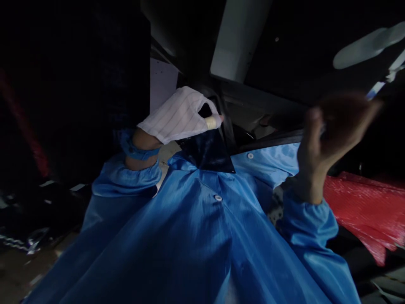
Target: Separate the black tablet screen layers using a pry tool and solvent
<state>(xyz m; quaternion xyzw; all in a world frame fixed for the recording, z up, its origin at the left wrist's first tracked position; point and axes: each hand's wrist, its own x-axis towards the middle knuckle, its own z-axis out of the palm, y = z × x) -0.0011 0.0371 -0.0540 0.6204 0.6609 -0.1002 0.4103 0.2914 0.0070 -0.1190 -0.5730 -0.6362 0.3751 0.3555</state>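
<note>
My left hand (185,114), in a white striped glove with bare fingertips, is closed at the top edge of a dark glossy flat panel (207,152). The panel hangs in front of my blue smock, and its exact kind does not show. My right hand (332,135) is bare and raised on the right, smeared by motion. Its thumb stands apart from the fingers, and I see nothing held in it. Close to its fingertips is a thin white-and-blue strip (376,90).
Red plastic wrap (367,207) lies at the right, below my right hand. A pale rounded bar (360,52) and a grey plate (236,42) jut from dark equipment ahead. Shiny scraps (34,240) are scattered at lower left.
</note>
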